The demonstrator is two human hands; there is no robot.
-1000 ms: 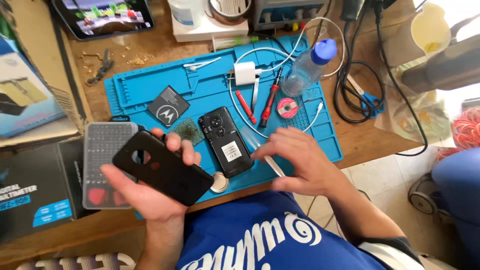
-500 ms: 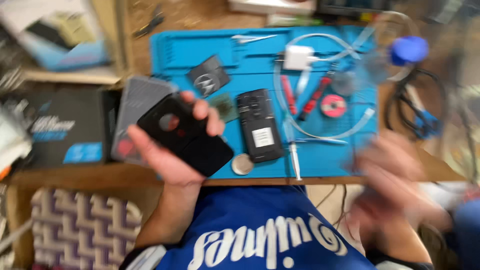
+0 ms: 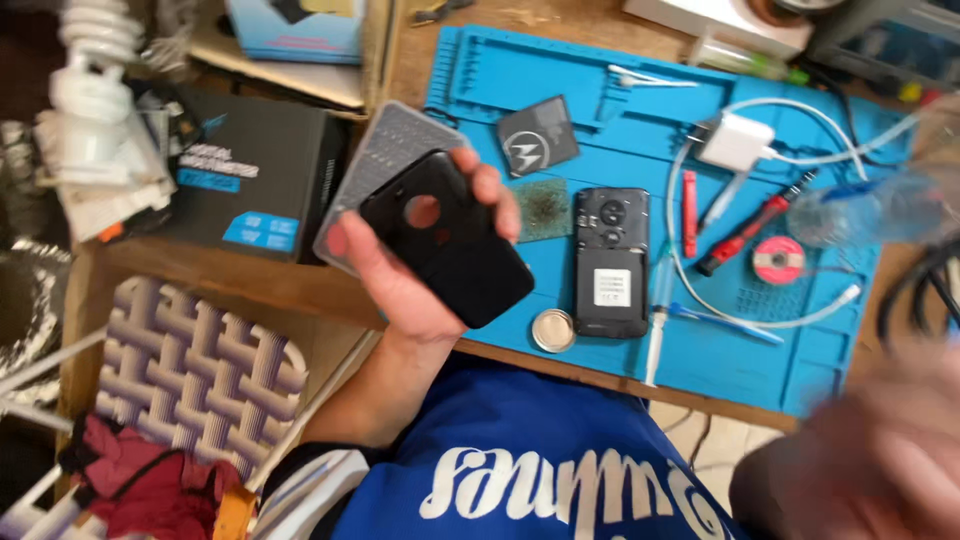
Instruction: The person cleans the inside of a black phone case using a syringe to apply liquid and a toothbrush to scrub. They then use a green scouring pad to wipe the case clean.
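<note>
My left hand (image 3: 410, 280) holds a black phone back cover (image 3: 445, 238) with a round camera hole, lifted above the desk's front edge. A black phone (image 3: 611, 260) with its back off lies face down on the blue work mat (image 3: 800, 340), to the right of that hand. A flat black battery (image 3: 538, 136) rests on the mat above it. A small round metal tin (image 3: 553, 330) sits at the phone's lower left. My right hand (image 3: 880, 450) is a blur at the lower right, off the desk; its fingers cannot be made out.
On the mat lie a white charger (image 3: 736, 140) with its cable, a red screwdriver (image 3: 750, 236), a solder reel (image 3: 779, 260), a syringe (image 3: 657, 320) and tweezers (image 3: 650, 78). A grey bit case (image 3: 385, 150) and a black box (image 3: 250, 180) sit left. A patterned cushion (image 3: 190, 370) lies below.
The view has swung left and down. My right hand left the mat by the phone and dropped to the lower right. My left hand still holds the cover.
</note>
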